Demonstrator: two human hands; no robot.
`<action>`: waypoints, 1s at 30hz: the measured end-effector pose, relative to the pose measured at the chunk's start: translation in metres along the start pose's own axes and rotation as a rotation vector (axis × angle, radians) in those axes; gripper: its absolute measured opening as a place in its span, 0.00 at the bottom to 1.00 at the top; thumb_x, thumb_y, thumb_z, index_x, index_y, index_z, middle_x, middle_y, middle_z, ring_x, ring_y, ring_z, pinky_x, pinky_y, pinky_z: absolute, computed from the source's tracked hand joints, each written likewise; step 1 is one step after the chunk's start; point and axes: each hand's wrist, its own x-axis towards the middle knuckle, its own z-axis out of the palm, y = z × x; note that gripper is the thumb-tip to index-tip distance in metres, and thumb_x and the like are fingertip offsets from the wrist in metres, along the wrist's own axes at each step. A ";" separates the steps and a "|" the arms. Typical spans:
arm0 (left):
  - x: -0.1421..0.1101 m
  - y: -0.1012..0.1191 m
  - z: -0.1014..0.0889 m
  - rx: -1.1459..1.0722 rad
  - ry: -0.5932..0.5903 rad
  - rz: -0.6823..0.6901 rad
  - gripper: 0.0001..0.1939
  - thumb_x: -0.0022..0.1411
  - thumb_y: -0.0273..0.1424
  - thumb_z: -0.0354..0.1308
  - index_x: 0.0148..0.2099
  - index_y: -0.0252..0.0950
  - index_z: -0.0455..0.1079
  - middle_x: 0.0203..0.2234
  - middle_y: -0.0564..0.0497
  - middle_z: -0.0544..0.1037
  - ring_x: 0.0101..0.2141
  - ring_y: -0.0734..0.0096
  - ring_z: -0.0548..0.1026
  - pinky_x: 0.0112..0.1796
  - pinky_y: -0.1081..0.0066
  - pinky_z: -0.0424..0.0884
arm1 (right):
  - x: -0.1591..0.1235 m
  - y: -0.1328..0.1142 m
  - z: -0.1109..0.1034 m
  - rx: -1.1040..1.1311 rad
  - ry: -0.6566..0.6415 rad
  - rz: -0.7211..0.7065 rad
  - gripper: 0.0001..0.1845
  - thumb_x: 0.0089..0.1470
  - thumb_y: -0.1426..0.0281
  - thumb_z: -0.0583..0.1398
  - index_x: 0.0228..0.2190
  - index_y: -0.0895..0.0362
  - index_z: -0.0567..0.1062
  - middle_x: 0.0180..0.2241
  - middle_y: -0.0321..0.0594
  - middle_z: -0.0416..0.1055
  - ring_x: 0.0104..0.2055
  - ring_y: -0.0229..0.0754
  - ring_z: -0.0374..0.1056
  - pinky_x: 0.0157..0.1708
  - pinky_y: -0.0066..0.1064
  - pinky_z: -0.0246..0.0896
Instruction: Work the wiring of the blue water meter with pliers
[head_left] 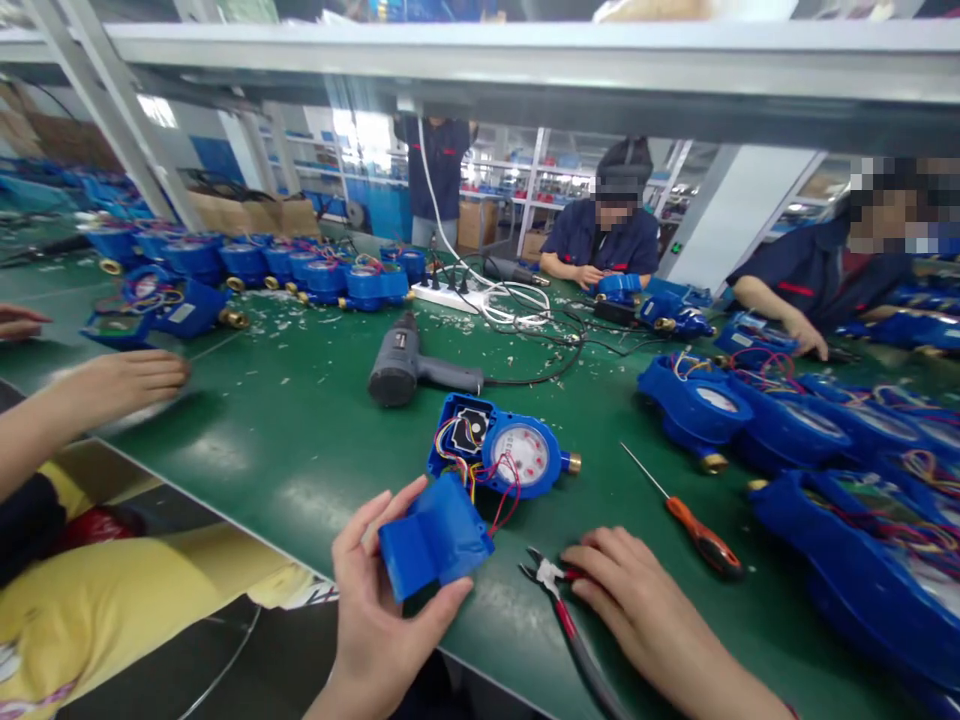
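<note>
My left hand grips a blue plastic cover between thumb and fingers, tilted above the table's near edge. Colored wires run from behind the cover to a blue water meter lying just beyond it. The meter's open box shows a black part and wires, beside a round white dial; a brass fitting sticks out on its right. My right hand rests on the table with its fingers curled over one red handle of the diagonal cutters. Their jaws are apart, and the other handle lies outside the hand.
A grey heat gun lies behind the meter, and an orange screwdriver to the right. Blue meters crowd the right side and back left. A power strip sits behind. A co-worker's hand is at left; other people sit opposite.
</note>
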 end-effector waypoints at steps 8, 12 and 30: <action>0.008 -0.013 -0.006 0.050 -0.101 0.213 0.42 0.46 0.26 0.73 0.61 0.42 0.57 0.53 0.42 0.74 0.52 0.57 0.75 0.46 0.63 0.78 | -0.036 0.042 0.053 -0.457 0.270 -0.307 0.50 0.50 0.53 0.64 0.67 0.57 0.52 0.56 0.56 0.68 0.52 0.63 0.68 0.41 0.50 0.72; 0.010 -0.014 -0.006 0.080 -0.112 0.242 0.40 0.48 0.27 0.72 0.60 0.41 0.57 0.53 0.41 0.73 0.52 0.58 0.75 0.47 0.63 0.77 | -0.037 0.039 0.051 -0.379 0.360 -0.250 0.33 0.56 0.78 0.54 0.63 0.55 0.58 0.48 0.49 0.73 0.45 0.50 0.72 0.40 0.38 0.73; 0.006 -0.009 -0.004 -0.033 -0.108 0.050 0.53 0.40 0.40 0.76 0.66 0.49 0.56 0.65 0.39 0.58 0.53 0.44 0.74 0.41 0.59 0.81 | 0.049 -0.066 0.009 0.852 0.140 -0.080 0.15 0.61 0.58 0.56 0.42 0.57 0.69 0.39 0.40 0.70 0.41 0.41 0.67 0.43 0.31 0.63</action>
